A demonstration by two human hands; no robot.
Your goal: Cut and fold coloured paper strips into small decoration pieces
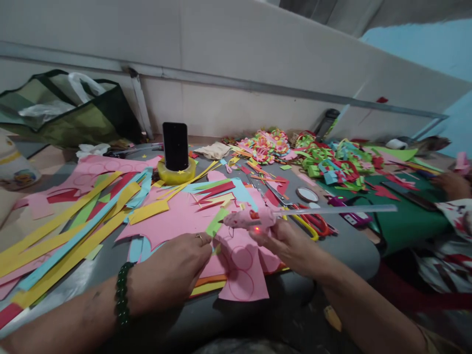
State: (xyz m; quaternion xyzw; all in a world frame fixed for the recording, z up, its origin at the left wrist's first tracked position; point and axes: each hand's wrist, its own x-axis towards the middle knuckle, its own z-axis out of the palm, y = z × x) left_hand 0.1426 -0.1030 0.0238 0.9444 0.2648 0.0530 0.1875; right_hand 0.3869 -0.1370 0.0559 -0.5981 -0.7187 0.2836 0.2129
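Note:
My left hand pinches a small light-green paper strip above the pink sheets in the middle. In my right hand is a pink hot glue gun, its small red light lit and a long clear glue stick jutting out behind to the right. The gun's nozzle points left and is at the green strip; whether it touches cannot be told. Beneath both hands lie pink sheets, one with drawn circles hanging over the table's front edge. Thin red pointed paper scraps rest just beyond.
Yellow, blue and red paper strips spread over the left side. A phone stands in a yellow tape roll. Scissors lie right of the glue gun. Finished paper pieces are heaped behind. Another person's hand is at far right.

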